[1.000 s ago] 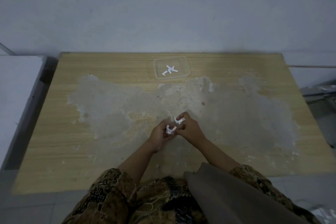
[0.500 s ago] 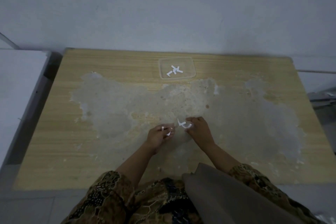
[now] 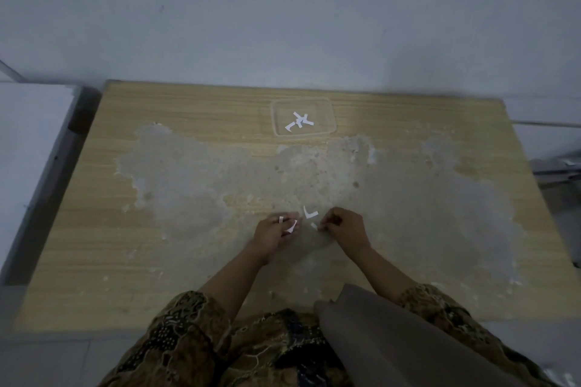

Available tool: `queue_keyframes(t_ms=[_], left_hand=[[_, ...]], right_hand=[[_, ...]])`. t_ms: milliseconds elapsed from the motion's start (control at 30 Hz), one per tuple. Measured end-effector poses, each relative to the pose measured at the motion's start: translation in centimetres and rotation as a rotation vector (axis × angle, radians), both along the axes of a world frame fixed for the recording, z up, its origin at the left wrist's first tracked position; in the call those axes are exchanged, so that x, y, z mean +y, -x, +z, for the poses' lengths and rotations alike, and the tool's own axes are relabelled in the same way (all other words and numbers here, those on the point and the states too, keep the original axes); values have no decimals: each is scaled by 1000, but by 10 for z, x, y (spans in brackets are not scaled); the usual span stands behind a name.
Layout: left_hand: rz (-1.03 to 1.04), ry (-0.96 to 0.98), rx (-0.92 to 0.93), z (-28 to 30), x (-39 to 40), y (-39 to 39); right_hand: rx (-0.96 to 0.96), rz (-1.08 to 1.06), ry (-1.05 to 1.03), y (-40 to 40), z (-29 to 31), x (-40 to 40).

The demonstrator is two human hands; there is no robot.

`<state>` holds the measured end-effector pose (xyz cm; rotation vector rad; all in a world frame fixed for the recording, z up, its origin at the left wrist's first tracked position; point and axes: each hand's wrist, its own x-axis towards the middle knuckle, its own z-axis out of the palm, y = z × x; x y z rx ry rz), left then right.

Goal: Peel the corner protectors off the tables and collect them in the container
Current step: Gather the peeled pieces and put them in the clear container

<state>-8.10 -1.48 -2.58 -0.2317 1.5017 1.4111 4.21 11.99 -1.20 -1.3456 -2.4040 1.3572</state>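
You are working near the front middle of the tabletop (image 3: 195, 110), with both hands close together over its worn grey patch. Your left hand (image 3: 273, 233) is curling its fingers round a small white protector (image 3: 291, 227), which is poking out beside the fingertips, and another white scrap (image 3: 280, 219) is sitting on a finger near the knuckles; whether that scrap is stuck there or pinched I cannot tell. Your right hand (image 3: 344, 225) is pinching a small white piece (image 3: 314, 225) between thumb and forefinger, fingers curled in tight. An L-shaped protector (image 3: 309, 214) is showing just beyond and between the two hands; whether it is lying on the tabletop or being held up is not clear. The container (image 3: 330, 113), clear and shallow, is sitting well apart from your hands toward the far edge, and a few white protectors (image 3: 298, 121) are already lying in it. The step in hand looks to be gathering these loose pieces before carrying them over. They are probably still tacky on one face, so they are likely clinging to your skin and to each other; try pressing them together into one cluster in a single hand rather than juggling pieces in both. Be checking your knuckles and fingertips for strays before reaching out. When dropping them, be holding your hand right over the container and flicking or rubbing with your thumb, since sticky bits may not be falling on their own.
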Motion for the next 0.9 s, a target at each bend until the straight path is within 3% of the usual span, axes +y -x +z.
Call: queue_keyframes(t_ms=[333, 667, 800, 900], left_hand=[[17, 81, 46, -3, -2, 6], [75, 0, -49, 6, 0, 9], [212, -126, -206, 17, 14, 17], [194, -205, -201, 26, 30, 31]], right_hand=[[20, -152, 74, 28, 0, -1], [19, -86, 21, 27, -3, -2], [144, -185, 206, 41, 14, 2], [213, -229, 386, 53, 27, 8]])
